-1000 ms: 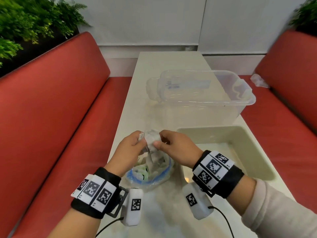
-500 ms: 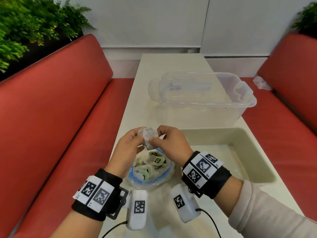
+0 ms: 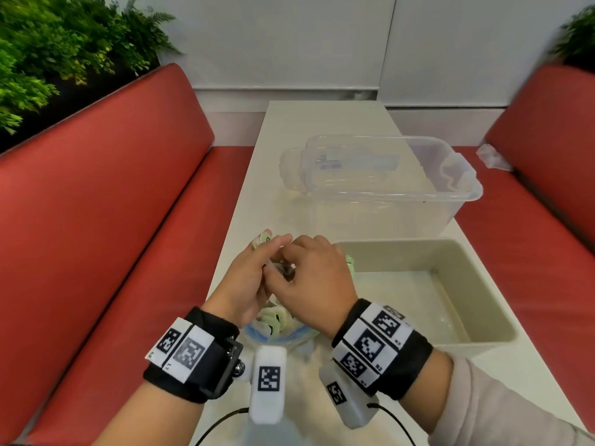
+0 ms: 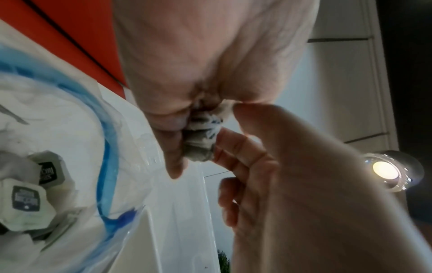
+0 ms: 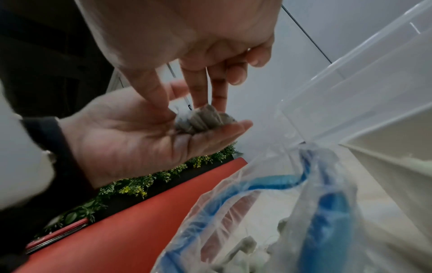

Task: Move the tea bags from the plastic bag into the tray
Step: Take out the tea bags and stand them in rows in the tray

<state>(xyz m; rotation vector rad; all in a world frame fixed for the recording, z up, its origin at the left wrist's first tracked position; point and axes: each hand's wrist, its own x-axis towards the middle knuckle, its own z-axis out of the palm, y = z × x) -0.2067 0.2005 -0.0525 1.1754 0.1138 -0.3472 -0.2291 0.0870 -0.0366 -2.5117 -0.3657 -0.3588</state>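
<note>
Both hands meet above the clear plastic bag (image 3: 273,331) with its blue zip rim. My left hand (image 3: 273,252) lies palm up, and a small grey crumpled tea bag bundle (image 5: 201,120) rests on its fingertips with the thumb against it. From above, my right hand (image 5: 184,110) pinches the same bundle (image 4: 202,140) with thumb and fingers. More tea bags (image 4: 25,201) with dark labels lie inside the bag (image 4: 70,129). The beige tray (image 3: 483,304) stands just right of the hands.
A large clear plastic bin (image 3: 460,194) stands behind the tray on the narrow white table (image 3: 322,120). Red bench seats (image 3: 112,220) flank the table on both sides. Green plants (image 3: 48,43) sit behind the left bench. A crumpled clear wrapper (image 3: 492,156) lies on the right bench.
The bundle, which trailed down into the bag one second ago, hangs free of it. My right hand has turned over the top, so the hands now hide most of it.
</note>
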